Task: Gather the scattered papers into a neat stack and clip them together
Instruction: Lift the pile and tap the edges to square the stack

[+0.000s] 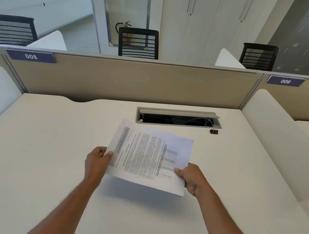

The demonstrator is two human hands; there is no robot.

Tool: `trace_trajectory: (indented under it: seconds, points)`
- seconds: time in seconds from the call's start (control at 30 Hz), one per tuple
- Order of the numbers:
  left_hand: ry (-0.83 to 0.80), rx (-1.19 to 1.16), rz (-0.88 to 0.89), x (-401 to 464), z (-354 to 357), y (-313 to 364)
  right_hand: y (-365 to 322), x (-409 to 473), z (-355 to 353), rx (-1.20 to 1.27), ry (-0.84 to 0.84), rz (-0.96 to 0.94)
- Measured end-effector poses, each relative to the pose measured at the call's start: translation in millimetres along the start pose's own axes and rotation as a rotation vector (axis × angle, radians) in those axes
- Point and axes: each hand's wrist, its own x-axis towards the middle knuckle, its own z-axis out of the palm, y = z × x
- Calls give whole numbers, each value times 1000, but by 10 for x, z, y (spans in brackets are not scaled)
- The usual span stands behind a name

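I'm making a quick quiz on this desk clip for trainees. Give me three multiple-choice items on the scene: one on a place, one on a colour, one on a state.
1. Where does the binder clip lie?
A. On the desk beside the right end of the cable tray
B. On the papers
C. In the left hand

2. What colour is the binder clip's body?
A. Red
B. Black
C. White

3. How are the papers held?
A. Flat on the desk, untouched
B. By one hand only
C. Lifted off the desk, left hand and right hand each with a grip on a side

Answers:
1. A: it sits on the desk just off the tray's right corner.
2. B: its body is dark black.
3. C: a shadow falls on the desk below the sheets, with thumbs on both edges.
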Motion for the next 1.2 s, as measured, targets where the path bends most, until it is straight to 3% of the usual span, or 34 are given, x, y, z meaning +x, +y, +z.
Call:
trace_trajectory:
  seconds: [0.1,0.23,0.3,0.37,0.5,0.6,0.77,0.83,1.0,1.2]
  points:
    - [38,-318,-170,-40,35,47,59,0,131,217,43,72]
    - [-187,-657,-302,-343,297,130,239,-121,482,452,38,51]
    - [-258,-717,-260,-495,410,207,360,-251,686,551,-7,21]
    - [-226,-740,-253,-512,463,253,457,-375,827,640,-61,-4]
    - [-278,-675,-163,-348,342,281,471,-396,718,715,-59,-71]
    - [-329,-595,-43,-273,177,321,296,-348,410,575,-96,-206]
    - [-382,-419,143,-258,78,390,-149,-382,130,47,-245,-427]
    - [-395,-337,189,-304,134,430,-310,-418,188,-66,-189,-530]
    - [-248,-268,242,-371,245,534,-353,-320,337,6,-14,-659]
    - [-168,-189,217,-347,272,256,-50,-166,392,-24,40,-628]
